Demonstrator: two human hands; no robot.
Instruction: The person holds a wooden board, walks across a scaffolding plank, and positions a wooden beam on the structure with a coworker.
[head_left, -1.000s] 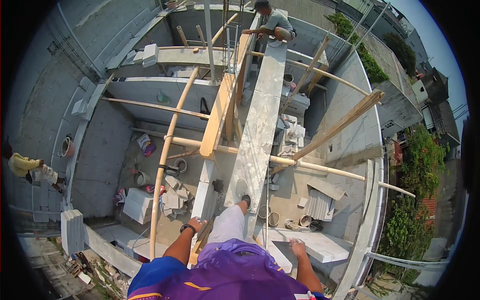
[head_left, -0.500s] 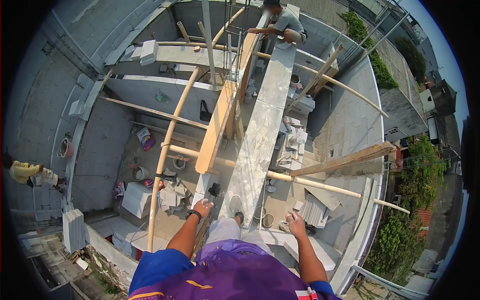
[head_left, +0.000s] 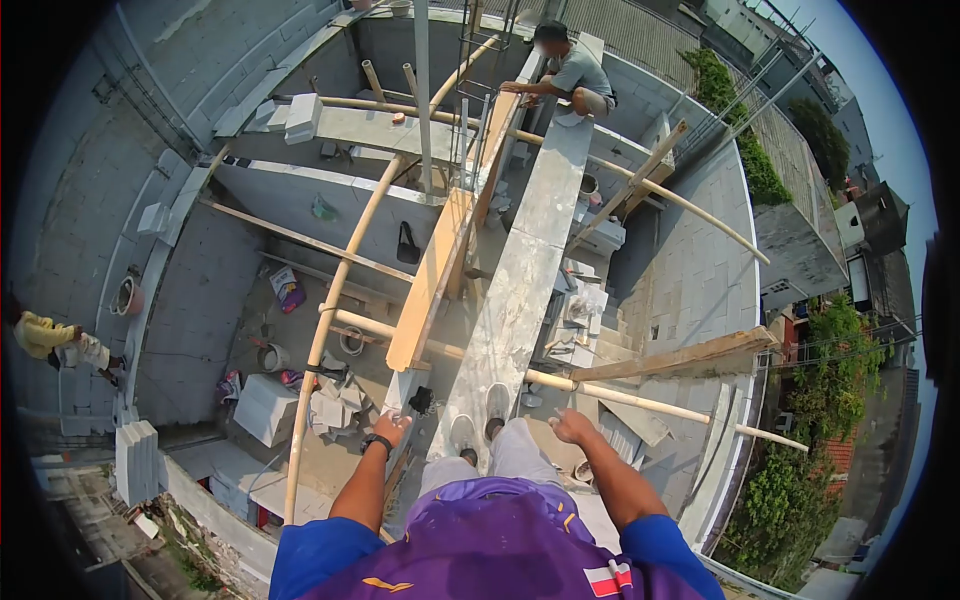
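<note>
My left hand [head_left: 390,428], with a dark watch on the wrist, is beside the narrow wall top left of my feet. Its fingers are loosely apart and hold nothing visible. My right hand [head_left: 572,427] hangs in the air right of my legs, fingers curled in with nothing seen in them. Both my shoes stand on a long grey plank [head_left: 508,290] that runs away from me. Left of it, orange-brown boards [head_left: 430,285] line the beam, and a small black object [head_left: 421,400] lies near my left hand.
A co-worker [head_left: 575,75] crouches at the plank's far end, hands at the boards. Another person [head_left: 50,338] is at far left. Bamboo poles [head_left: 345,265] cross over a deep drop with blocks [head_left: 268,408] and buckets below. A timber [head_left: 680,355] slants at right. Upright rebar stands ahead.
My right foot has come forward beside the left one on the plank. Both hands have shifted slightly left, and the right hand's fingers are more curled.
</note>
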